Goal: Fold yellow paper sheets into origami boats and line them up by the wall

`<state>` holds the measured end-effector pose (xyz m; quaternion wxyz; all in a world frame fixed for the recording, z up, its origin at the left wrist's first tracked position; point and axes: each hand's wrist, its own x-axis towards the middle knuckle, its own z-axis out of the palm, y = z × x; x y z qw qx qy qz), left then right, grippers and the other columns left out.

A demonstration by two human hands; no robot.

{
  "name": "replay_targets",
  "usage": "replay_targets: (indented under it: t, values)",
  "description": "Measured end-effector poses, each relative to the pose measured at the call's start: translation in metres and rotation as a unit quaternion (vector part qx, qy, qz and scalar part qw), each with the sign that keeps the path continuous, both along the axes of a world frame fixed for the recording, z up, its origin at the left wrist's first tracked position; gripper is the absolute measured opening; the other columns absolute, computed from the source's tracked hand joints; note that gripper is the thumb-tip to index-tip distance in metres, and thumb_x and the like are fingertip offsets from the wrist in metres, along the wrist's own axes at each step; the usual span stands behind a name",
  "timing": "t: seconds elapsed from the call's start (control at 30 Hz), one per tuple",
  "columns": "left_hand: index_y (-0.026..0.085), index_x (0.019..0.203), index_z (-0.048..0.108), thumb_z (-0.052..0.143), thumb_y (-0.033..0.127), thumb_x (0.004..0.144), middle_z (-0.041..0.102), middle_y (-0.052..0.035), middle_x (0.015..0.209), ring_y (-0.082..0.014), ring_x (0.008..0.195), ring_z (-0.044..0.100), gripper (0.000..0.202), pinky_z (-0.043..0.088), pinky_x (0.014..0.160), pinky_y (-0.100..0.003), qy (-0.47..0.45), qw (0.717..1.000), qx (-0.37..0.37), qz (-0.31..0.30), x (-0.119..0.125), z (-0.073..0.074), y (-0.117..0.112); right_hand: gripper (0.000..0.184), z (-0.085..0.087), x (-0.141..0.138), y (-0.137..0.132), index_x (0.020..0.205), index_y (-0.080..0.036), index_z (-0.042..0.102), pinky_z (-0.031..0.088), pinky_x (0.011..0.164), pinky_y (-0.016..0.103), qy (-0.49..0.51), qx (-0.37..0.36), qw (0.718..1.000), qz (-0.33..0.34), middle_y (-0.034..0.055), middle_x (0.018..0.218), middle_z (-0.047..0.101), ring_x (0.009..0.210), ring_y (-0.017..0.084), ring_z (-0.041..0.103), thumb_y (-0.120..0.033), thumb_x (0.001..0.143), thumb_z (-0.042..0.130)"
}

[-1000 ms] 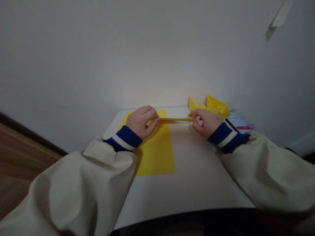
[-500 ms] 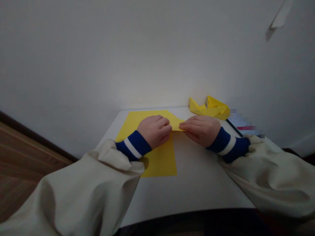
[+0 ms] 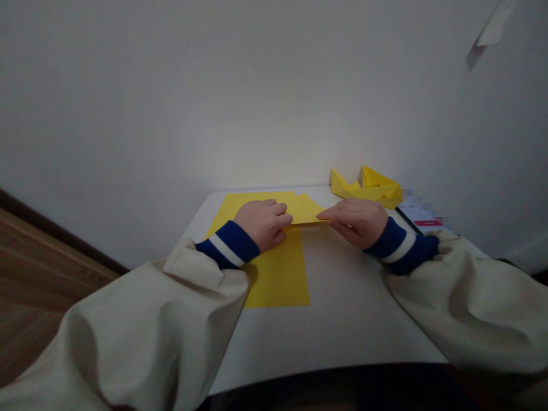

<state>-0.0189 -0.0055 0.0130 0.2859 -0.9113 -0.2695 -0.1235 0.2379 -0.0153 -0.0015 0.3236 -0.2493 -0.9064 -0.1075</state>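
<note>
White table (image 3: 342, 325) is filling the lower centre of the frame. Flat yellow sheet (image 3: 278, 279) is lying on it, centre-left. Folded yellow boat (image 3: 370, 194) is sitting right of centre, near the wall (image 3: 274, 85). Your left hand (image 3: 262, 224) is curling nearly closed, apparently gripping the left end of the folded paper (image 3: 306, 211), mid-frame; your right hand (image 3: 359, 221) is pinching its right end, fingertips together.

Free passage lies over the bare tabletop (image 3: 342, 325) to the right of the flat yellow sheet (image 3: 280, 279) and before its near edge. The left hand (image 3: 262, 224) and left sleeve (image 3: 171, 319) block the sheet's left side, while the folded yellow paper (image 3: 306, 211) bars its right edge, reaching out to the right hand (image 3: 355, 224); beyond the sheet rise the wall (image 3: 274, 97) and, farther right, a paper boat (image 3: 368, 195).
</note>
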Motion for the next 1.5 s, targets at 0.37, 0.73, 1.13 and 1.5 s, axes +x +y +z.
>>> replay_targets:
  t: [0.37, 0.73, 1.13, 1.5]
  values:
    - [0.018, 0.068, 0.057, 0.051, 0.021, 0.070, 0.058, -0.0036, 0.071, -0.0162, 0.063, 0.052, 0.008, 0.035, 0.054, -0.029, 0.075, 0.996, -0.048, 0.014, -0.008, 0.008, 0.006, 0.024, -0.006, 0.004, 0.003, 0.103, -0.021, 0.065, 0.048, 0.072, 0.029, 0.009, -0.015, 1.000, -0.010, 0.0044, 0.093, 0.071, 0.082, 0.014, 0.063, -0.024, 0.086, 0.049]
    - [0.018, 0.086, 0.060, 0.053, 0.041, 0.080, 0.061, -0.0059, 0.082, -0.0194, 0.072, 0.054, 0.025, 0.037, 0.057, -0.029, 0.059, 0.997, -0.032, 0.040, -0.004, 0.006, 0.001, 0.024, -0.004, 0.000, 0.000, 0.103, -0.020, 0.065, 0.049, 0.071, 0.028, 0.009, -0.001, 1.000, 0.015, 0.0054, 0.092, 0.071, 0.082, 0.014, 0.064, -0.021, 0.085, 0.050]
    - [0.022, 0.110, 0.063, 0.043, 0.022, 0.090, 0.068, -0.0057, 0.101, -0.0176, 0.090, 0.060, 0.028, 0.047, 0.080, -0.033, -0.092, 0.984, -0.152, -0.019, -0.018, -0.017, 0.027, 0.046, -0.009, 0.003, 0.004, 0.122, -0.019, 0.054, 0.049, 0.085, 0.035, -0.018, -0.072, 0.997, -0.025, 0.0078, 0.112, 0.065, 0.100, 0.019, 0.060, -0.025, 0.077, 0.057]
    - [0.023, 0.118, 0.058, 0.047, 0.012, 0.081, 0.059, -0.0047, 0.124, -0.0180, 0.109, 0.056, 0.040, 0.042, 0.096, -0.037, -0.049, 0.968, -0.233, -0.080, -0.016, -0.027, 0.033, 0.029, -0.014, 0.002, 0.018, 0.103, -0.019, 0.067, 0.046, 0.089, 0.037, -0.172, 0.000, 0.985, 0.017, 0.0051, 0.105, 0.069, 0.104, 0.020, 0.057, -0.022, 0.085, 0.045]
